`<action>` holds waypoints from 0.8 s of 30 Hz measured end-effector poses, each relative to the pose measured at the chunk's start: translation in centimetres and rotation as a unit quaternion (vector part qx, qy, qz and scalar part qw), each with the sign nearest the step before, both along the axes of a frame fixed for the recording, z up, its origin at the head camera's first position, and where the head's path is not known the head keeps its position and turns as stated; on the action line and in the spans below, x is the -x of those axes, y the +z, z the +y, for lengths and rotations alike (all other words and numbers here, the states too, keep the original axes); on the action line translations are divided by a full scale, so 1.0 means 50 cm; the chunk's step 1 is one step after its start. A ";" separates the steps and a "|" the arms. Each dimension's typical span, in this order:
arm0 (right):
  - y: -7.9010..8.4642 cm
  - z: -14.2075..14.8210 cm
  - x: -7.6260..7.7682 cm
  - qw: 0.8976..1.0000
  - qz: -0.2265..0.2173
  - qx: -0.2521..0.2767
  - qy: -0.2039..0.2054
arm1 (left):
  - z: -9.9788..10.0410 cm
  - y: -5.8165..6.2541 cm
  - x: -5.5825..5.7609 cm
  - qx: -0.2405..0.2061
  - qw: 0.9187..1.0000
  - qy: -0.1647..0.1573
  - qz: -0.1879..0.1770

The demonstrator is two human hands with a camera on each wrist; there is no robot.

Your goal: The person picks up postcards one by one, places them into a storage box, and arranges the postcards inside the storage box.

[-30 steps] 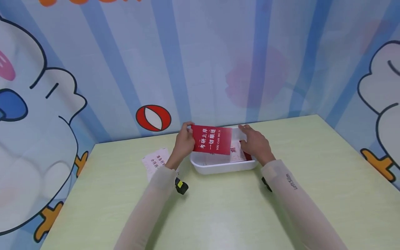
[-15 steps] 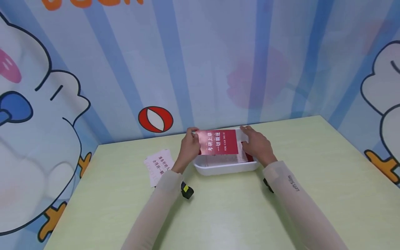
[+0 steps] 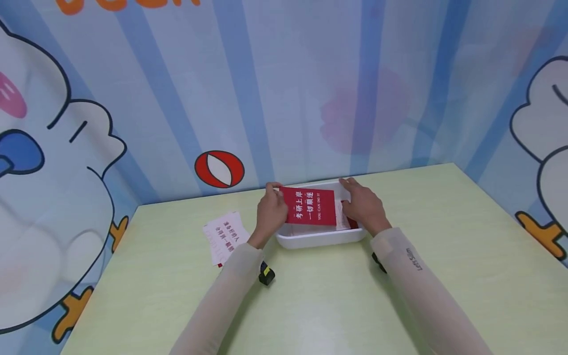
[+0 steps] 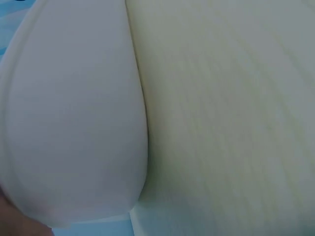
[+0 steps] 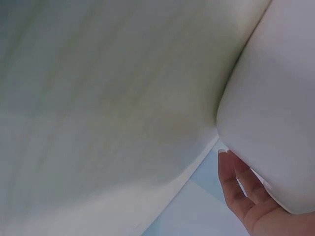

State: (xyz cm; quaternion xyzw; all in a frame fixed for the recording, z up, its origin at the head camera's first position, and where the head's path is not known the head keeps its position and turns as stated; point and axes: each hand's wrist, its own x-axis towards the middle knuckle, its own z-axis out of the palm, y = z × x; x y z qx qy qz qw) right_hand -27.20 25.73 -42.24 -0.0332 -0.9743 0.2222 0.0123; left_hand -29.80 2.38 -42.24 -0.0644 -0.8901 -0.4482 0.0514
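Observation:
A red card with white writing is held by its left end in my left hand, over a white plastic tray. My right hand grips the right end of that tray, thumb at the inner side; in the right wrist view, fingers curl against its outer wall. Inside the tray, a pale printed card and a dark red card edge show beside the held card, which hides the rest. The left wrist view is mostly tray wall, with a bit of skin at the lower left corner.
Pale printed cards lie on the light yellow-green table to the left of the tray, partly behind my left forearm. A red corner peeks from under them. Behind the tray rises a blue cartoon-printed backdrop.
My left hand has moved a little right and down with the red card, which now sits lower over the tray. The right hand has stayed at the tray's right end.

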 end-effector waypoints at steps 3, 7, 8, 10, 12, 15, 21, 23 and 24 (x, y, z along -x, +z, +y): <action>0.000 -0.001 -0.001 1.000 -0.007 0.005 -0.003 | -0.001 -0.001 -0.003 0.000 1.000 -0.001 -0.005; 0.000 -0.003 -0.001 1.000 -0.014 0.010 -0.003 | -0.003 -0.005 -0.006 0.012 1.000 -0.002 0.000; 0.001 -0.003 0.000 1.000 -0.015 0.011 -0.003 | -0.003 -0.006 -0.006 0.017 1.000 -0.003 0.003; 0.003 -0.004 0.001 1.000 -0.014 0.011 -0.004 | -0.004 -0.006 -0.004 0.027 1.000 -0.009 0.011; 0.006 -0.004 0.001 1.000 -0.011 0.009 -0.006 | -0.003 -0.006 -0.003 0.036 0.999 -0.019 0.020; 0.009 -0.003 0.001 1.000 -0.011 0.006 -0.010 | -0.002 -0.005 -0.002 0.050 0.998 -0.032 0.029; 0.007 -0.003 0.000 1.000 -0.012 0.002 -0.012 | 0.000 -0.005 -0.007 0.078 0.995 -0.051 0.031; 0.004 -0.005 0.001 1.000 -0.014 0.003 -0.012 | -0.001 -0.006 -0.009 0.091 0.994 -0.056 0.037; 0.003 -0.006 0.002 1.000 -0.014 0.003 -0.011 | -0.001 -0.007 -0.010 0.098 0.993 -0.057 0.041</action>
